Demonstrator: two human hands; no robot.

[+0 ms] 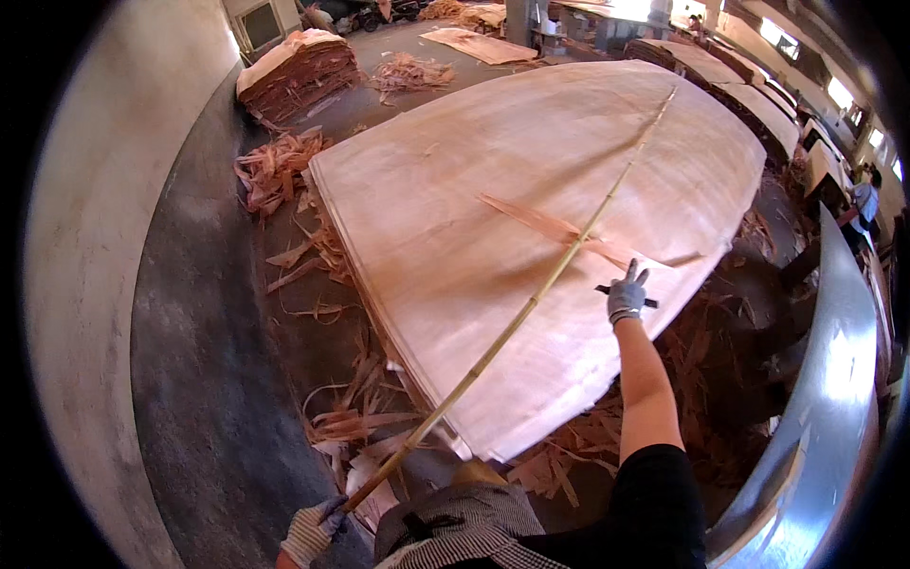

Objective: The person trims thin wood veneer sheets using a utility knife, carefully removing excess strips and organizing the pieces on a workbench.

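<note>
Bamboo is what my left hand [311, 531] is gripping: the gloved fingers are closing around the near end of a long thin bamboo pole [531, 302], low in the view beside my checked apron [455, 531]. I am keeping the pole slanted up and away from me, and it is lying across the big stack of veneer sheets [531, 237], reaching almost to its far edge. My right hand [627, 296], also in a grey glove, is stretching out over the right part of the stack. It is holding a small dark tool [626, 292], which is showing on both sides of the palm, while two fingers are pointing up; I cannot tell what kind of tool it is. Just in front of this hand a torn strip of veneer [569, 232] is lying on the top sheet, and the pole is crossing over it. Around the stack, wood scraps [360, 408] are covering the dark floor [209, 379]. Further left, a second pile of veneer [299, 71] is standing near the pale wall [104, 218]. At the right rim a person in light clothes [864, 201] is standing by other stacks
</note>
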